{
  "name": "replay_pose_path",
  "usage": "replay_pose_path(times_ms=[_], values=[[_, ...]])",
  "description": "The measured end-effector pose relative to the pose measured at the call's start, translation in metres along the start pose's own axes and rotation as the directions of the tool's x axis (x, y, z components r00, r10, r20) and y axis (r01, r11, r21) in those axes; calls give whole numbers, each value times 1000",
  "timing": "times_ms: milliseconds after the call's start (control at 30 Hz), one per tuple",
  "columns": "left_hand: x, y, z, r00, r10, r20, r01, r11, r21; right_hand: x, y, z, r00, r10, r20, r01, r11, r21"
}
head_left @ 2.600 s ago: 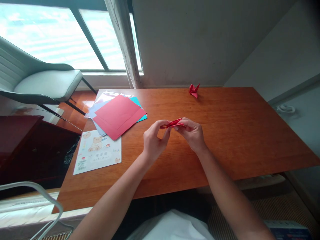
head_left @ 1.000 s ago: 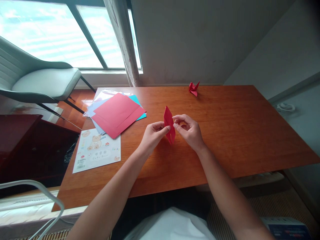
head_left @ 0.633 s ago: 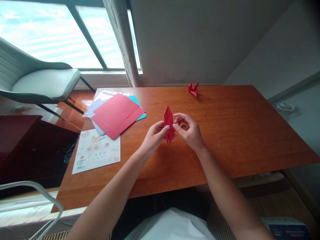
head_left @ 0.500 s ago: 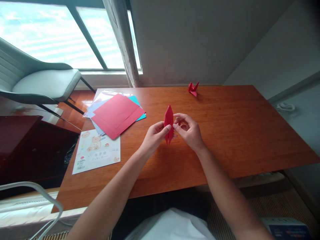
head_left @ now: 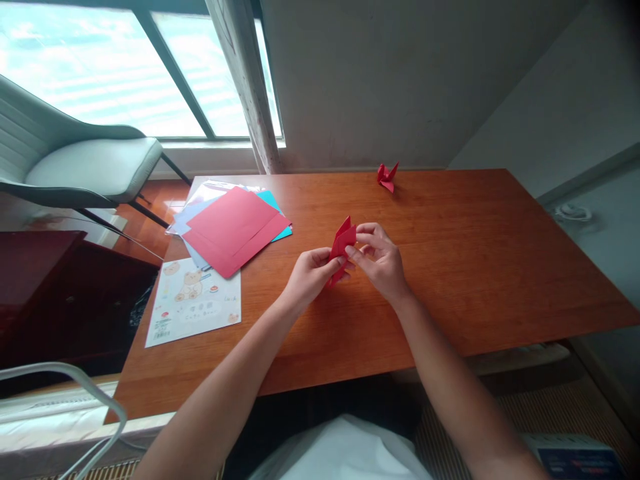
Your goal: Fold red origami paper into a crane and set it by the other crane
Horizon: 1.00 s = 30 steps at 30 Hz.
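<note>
A folded piece of red origami paper (head_left: 343, 241) is held up above the table between my two hands. My left hand (head_left: 314, 272) pinches its lower part, thumb in front and fingers behind. At its upper right side, my right hand (head_left: 379, 259) has thumb and fingers closed on the edge of a flap. The paper leans to the right, with a flap partly opened and a pointed tip at the top. Its lower end is partly hidden by my left thumb and fingers. A finished red paper crane (head_left: 387, 177) sits near the table's back edge.
On the left of the wooden table (head_left: 475, 267) lie red paper sheets (head_left: 235, 230) over blue ones and a clear plastic sleeve. A white sheet with bear drawings (head_left: 195, 307) lies nearer. A chair (head_left: 95, 167) stands beyond the left edge.
The folded red paper has turned from upright to tilted right, and a flap now stands apart. My right hand has closed onto its edge. My left hand keeps its pinch.
</note>
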<state>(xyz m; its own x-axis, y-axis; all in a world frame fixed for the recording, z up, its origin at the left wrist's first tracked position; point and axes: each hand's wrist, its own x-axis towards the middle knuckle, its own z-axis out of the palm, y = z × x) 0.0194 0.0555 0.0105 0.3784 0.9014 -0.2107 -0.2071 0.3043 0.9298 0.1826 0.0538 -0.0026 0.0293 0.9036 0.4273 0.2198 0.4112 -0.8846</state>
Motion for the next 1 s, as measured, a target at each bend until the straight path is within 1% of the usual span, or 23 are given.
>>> replay_pose_path(times_ms=[100,233,333,433,567,733,867,1000], values=[[1,0,-1,1000,1,-16,-1,1000,-25,-1,-2,0,996,-87,28,89,991,-96],[0,2,-2,998,4,-69,-7,999,-44,-3,-4,1,971,-211,110,232,941,-245],[0,3,-4,996,-11,-93,4,997,-82,-4,-3,2,938,-294,182,336,900,-277],[0,2,-6,997,-21,-74,11,991,-136,-4,1,3,908,-357,221,409,870,-275],[1,2,-10,999,-25,-27,19,981,-192,-5,3,4,890,-383,248,443,854,-273],[0,5,-11,999,-52,11,53,962,-267,-7,6,5,886,-393,244,456,833,-313],[1,5,-11,997,-77,-9,68,924,-377,-8,8,4,886,-385,258,458,816,-353],[3,1,-11,992,-116,-39,86,885,-457,-9,9,5,881,-358,310,457,813,-361]])
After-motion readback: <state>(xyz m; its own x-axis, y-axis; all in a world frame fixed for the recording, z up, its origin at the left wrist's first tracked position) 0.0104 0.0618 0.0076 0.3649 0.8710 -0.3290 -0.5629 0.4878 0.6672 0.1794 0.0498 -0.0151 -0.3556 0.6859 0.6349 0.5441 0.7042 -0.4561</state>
